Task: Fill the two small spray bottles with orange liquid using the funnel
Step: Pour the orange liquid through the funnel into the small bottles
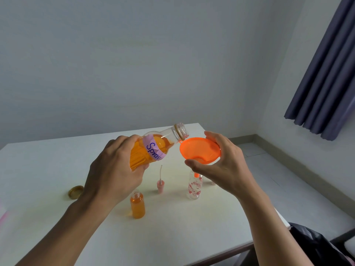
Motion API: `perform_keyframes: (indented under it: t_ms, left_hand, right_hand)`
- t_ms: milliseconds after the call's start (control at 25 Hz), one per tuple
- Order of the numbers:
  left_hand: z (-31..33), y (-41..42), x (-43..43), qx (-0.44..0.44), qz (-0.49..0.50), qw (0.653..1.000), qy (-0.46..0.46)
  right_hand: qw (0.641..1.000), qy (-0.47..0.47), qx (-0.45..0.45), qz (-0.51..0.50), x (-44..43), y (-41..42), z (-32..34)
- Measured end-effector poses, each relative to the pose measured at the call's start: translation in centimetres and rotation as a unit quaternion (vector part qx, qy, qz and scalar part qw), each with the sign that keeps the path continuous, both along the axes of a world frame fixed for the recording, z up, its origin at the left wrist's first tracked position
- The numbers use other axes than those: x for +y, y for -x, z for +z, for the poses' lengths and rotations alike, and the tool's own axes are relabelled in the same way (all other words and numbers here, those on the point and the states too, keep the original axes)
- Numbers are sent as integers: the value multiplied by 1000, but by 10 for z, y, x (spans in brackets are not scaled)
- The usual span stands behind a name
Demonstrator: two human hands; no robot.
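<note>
Tilting the big bottle toward the funnel, the left hand wraps its slick, heavy belly; right fingers pinch the light funnel's rim, spout in the flowered spray bottle, which looks tippy. The filled spray bottle stands on the desk.

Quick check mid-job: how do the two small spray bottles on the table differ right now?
The plain bottle is nearly full of orange liquid; the flowered bottle looks empty. The plain bottle's neck is open and free; the flowered bottle has the orange funnel stem in its neck, steadied by the right hand. The flowered bottle bears a pink pattern; the plain one does not. Both stand upright, uncapped.
</note>
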State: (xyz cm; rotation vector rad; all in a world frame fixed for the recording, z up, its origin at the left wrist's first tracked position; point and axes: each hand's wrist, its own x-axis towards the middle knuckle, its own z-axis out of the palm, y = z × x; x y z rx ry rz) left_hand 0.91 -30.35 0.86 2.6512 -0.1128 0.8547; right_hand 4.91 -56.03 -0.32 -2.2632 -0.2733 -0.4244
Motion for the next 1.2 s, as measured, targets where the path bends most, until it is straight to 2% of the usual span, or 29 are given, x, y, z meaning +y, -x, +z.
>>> perform_keyframes:
  t_ms: [200, 760, 1200]
  left_hand:
    - [8, -8, 0, -3, 0, 999, -39]
    - [16, -26, -2, -17, -14, 992, -128]
    - [18, -31, -2, -36, -23, 988, -146]
  right_hand:
    - [999, -20, -26, 13, -2, 4, 2]
    - [999, -34, -24, 22, -7, -1, -2]
    - [999, -26, -25, 7, -7, -3, -5]
